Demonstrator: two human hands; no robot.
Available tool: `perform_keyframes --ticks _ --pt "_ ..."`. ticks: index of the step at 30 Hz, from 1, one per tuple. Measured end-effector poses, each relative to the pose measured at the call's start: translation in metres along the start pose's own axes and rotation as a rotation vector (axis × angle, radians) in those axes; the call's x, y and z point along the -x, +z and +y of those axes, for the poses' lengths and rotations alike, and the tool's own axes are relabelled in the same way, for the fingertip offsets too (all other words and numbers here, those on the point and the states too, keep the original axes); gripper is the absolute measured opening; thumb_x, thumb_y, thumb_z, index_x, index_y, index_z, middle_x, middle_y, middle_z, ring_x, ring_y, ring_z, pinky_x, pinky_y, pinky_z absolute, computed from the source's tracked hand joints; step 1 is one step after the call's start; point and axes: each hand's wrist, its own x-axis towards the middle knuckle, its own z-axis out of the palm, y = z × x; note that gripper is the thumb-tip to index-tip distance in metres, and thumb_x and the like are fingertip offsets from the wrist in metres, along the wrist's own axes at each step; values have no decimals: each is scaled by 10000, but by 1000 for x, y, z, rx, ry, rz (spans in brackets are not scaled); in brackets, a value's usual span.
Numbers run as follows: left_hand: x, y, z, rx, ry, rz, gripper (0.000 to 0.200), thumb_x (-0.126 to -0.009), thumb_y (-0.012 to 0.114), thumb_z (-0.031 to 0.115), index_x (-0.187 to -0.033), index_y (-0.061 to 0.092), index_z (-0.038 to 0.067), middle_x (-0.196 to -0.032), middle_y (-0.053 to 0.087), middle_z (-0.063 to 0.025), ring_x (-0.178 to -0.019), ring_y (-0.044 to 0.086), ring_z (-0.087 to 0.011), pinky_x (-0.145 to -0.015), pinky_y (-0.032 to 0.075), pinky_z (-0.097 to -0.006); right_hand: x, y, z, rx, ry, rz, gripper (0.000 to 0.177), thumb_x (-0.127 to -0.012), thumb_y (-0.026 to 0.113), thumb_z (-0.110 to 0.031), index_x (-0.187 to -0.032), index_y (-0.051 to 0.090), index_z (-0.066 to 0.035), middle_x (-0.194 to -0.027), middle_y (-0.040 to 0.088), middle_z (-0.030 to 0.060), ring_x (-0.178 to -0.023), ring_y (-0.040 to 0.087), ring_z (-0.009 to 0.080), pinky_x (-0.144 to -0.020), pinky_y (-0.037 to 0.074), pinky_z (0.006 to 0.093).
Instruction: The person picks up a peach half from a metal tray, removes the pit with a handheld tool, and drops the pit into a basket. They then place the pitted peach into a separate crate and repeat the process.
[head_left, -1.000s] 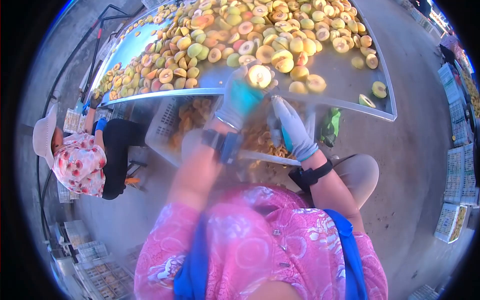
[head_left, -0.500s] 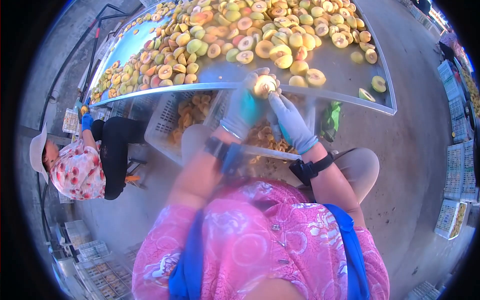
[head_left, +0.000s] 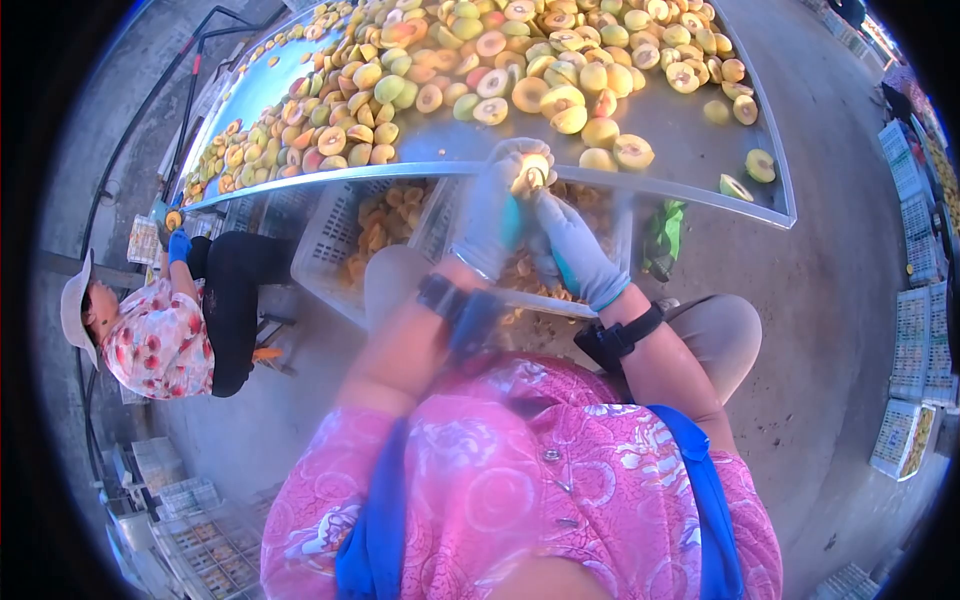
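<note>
Just in front of the metal table's near edge, my left hand (head_left: 490, 215), in a grey and green glove, is closed round a pale yellow peach half (head_left: 533, 172), its cut side showing. My right hand (head_left: 583, 250), gloved the same way, is closed with its fingertips at the lower right of that fruit. Whatever it pinches is too small to make out. Many halved peaches (head_left: 560, 98), yellow, green and reddish, lie over the table (head_left: 690, 140) beyond my hands.
Below the table edge, a white crate (head_left: 322, 225) and another crate (head_left: 560, 303) contain brownish fruit pieces. A green bag (head_left: 663, 240) lies at the right. On the left sits a co-worker (head_left: 155, 340) holding fruit. Stacked crates (head_left: 908, 340) line the right side.
The peach half has turned and tilted in my left hand. Both my hands have shifted only slightly. The co-worker's blue-gloved hand has moved a little, and the fruit there shows more plainly.
</note>
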Motion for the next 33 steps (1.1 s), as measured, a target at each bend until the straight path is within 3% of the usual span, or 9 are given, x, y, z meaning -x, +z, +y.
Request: perform_keyframes --ticks 8,10,14,16,20,22,27,30,33 --pt "0 -1 9 67 -220 89 366 -996 449 318 -1076 588 -11 -976 654 -139 -818 651 -249 -763 563 -367 4 5 -6 -125 137 -107 333 -993 452 -474 -985 557 -158 -634 426 -80 -446 328 26 -377 241 195" --pt "0 -5 2 -218 38 40 379 -996 451 331 -1046 600 -14 -994 656 -159 -791 667 -256 -722 570 -360 6 8 -6 -159 148 -114 367 -992 441 -496 -1005 554 -147 -597 404 -74 -421 309 33 -364 221 203" --pt "-1 -9 8 -263 24 6 418 -993 470 382 -1030 605 -11 -947 663 -158 -769 672 -251 -701 571 -345 6 4 -6 -272 192 -194 276 -994 473 -443 -943 539 -179 -613 389 -92 -419 279 23 -363 200 194" --pt "6 5 30 -14 -298 44 461 -984 486 434 -1015 610 -10 -890 665 -143 -768 669 -234 -701 569 -337 9 6 -6 -272 214 -216 266 -995 476 -435 -926 531 -185 -610 387 -92 -414 273 23 -362 194 193" --pt "17 -1 38 -202 -242 -19 516 -988 461 477 -936 637 -5 -839 668 -124 -743 655 -203 -701 548 -311 15 11 -3 -195 264 -234 270 -993 480 -437 -886 514 -191 -597 369 -91 -404 266 27 -354 184 199" --pt "23 -14 36 -615 -88 -148 571 -996 420 501 -847 653 1 -832 672 -119 -713 645 -182 -690 526 -297 23 15 5 -188 325 -219 280 -992 475 -448 -890 517 -191 -593 360 -90 -402 268 27 -349 183 203" --pt "42 -42 35 -360 -233 -245 596 -996 408 515 -807 645 2 -790 661 -128 -707 632 -179 -677 528 -312 39 22 22 -305 495 -285 318 -984 467 -490 -912 533 -187 -582 339 -88 -390 276 28 -331 183 211" --pt "46 -41 43 -439 -173 -288 580 -981 435 528 -810 623 8 -812 655 -149 -713 633 -210 -678 533 -321 31 23 31 -563 595 -527 352 -986 453 -503 -937 549 -169 -579 326 -88 -384 264 23 -317 170 202" --pt "46 -45 44 -460 -173 -301 593 -947 472 575 -791 614 21 -801 647 -148 -732 631 -223 -693 526 -323 29 24 35 -595 569 -486 361 -1001 431 -480 -945 547 -142 -579 316 -86 -379 263 18 -307 171 201"
